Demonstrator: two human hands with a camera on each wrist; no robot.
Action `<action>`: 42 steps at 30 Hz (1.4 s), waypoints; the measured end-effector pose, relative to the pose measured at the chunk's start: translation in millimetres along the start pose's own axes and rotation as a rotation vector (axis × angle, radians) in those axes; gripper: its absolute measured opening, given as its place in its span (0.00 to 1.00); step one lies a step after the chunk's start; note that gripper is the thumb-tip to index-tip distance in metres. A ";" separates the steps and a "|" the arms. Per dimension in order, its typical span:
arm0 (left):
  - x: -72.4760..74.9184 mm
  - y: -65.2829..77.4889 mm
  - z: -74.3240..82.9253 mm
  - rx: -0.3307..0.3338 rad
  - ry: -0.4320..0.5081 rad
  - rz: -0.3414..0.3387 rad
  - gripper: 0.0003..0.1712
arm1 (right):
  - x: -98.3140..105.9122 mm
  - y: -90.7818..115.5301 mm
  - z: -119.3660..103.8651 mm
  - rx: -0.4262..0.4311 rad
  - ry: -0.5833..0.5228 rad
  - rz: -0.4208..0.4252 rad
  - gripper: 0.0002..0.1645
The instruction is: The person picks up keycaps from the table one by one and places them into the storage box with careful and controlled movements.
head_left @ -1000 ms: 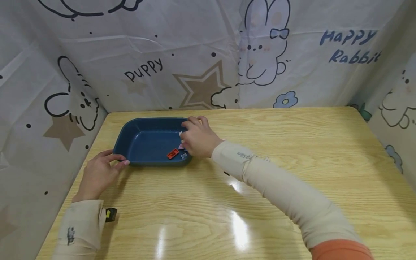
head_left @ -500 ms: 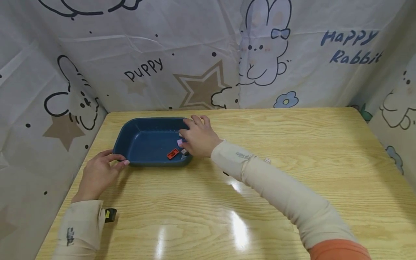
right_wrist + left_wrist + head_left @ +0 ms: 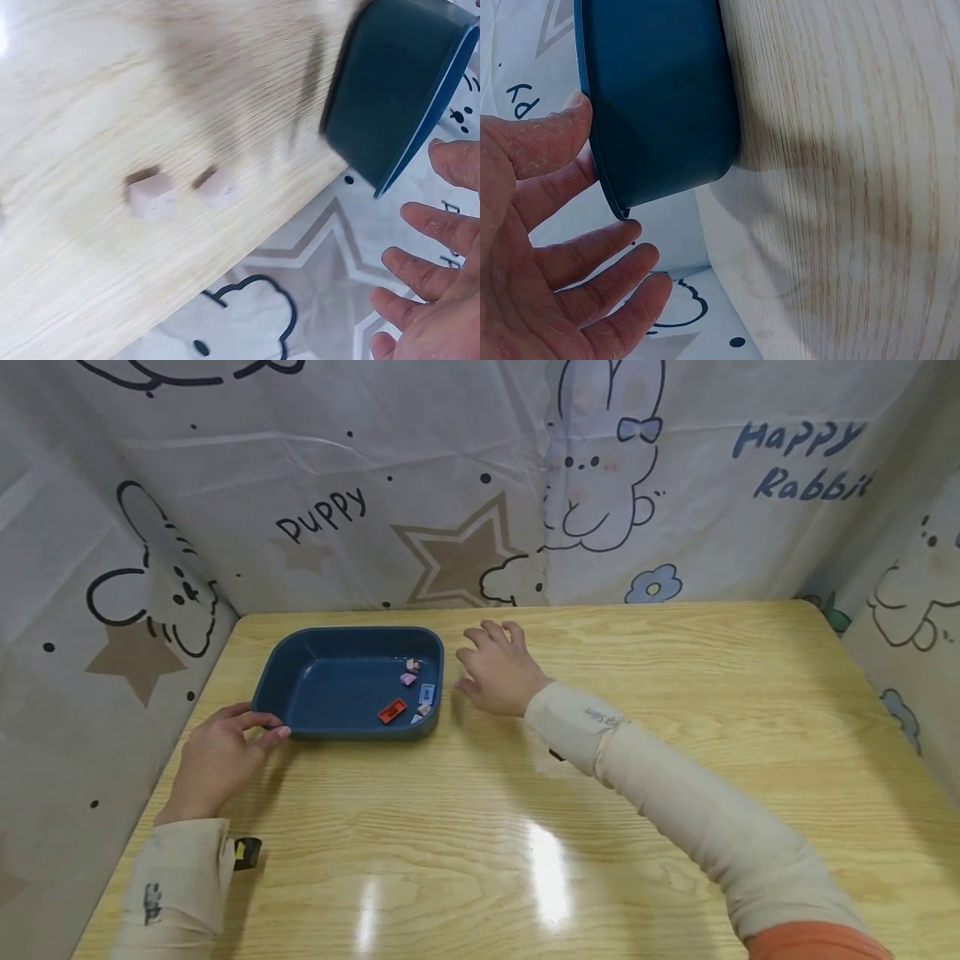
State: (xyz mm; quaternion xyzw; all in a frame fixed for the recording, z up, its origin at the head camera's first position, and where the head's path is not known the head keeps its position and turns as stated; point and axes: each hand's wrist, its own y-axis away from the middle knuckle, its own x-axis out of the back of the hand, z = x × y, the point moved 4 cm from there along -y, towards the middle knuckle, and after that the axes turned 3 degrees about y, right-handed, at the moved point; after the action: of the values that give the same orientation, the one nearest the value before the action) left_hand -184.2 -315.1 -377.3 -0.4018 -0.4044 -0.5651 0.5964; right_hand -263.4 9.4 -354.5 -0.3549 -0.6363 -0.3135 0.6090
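A dark blue plastic basin (image 3: 352,735) stands at the back left of the table. My left hand (image 3: 217,760) pinches its front-left rim between thumb and index finger, the other fingers spread in the left wrist view. Inside, toward the right end, lie a flat red-orange piece (image 3: 392,711), a pink piece (image 3: 407,679), a beige piece (image 3: 412,666), a blue-and-white piece (image 3: 427,693) and other small bits. My right hand (image 3: 501,672) hovers just right of the basin, fingers spread and holding nothing. Two pale pink cubes (image 3: 151,196) lie on the table in the right wrist view.
The wooden table (image 3: 450,827) backs onto a cloth (image 3: 330,460) printed with cartoon animals and stars. A small dark object (image 3: 557,755) shows at the lower edge of the right sleeve (image 3: 675,802).
My right hand has come out of the basin and moved right, its fingers spread. More small pieces now show inside. My left hand keeps its hold on the rim.
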 end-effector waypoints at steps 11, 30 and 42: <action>-0.9 -0.4 -0.1 0.018 -0.008 -0.005 0.20 | -0.7 35.2 55.1 -0.091 -0.033 -0.024 0.22; -3.3 -1.4 -2.0 0.040 -0.009 -0.037 0.26 | -34.5 106.7 116.2 -0.166 -0.095 -0.091 0.20; -3.3 -1.0 -0.5 0.056 -0.002 -0.035 0.26 | -53.4 117.3 109.8 -0.127 -0.136 -0.094 0.15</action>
State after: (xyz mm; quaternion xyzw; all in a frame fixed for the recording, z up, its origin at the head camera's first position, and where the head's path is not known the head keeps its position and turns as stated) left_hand -185.3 -314.4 -380.6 -0.3785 -0.4275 -0.5635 0.5970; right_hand -225.9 161.7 -418.4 -0.3829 -0.6709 -0.3564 0.5256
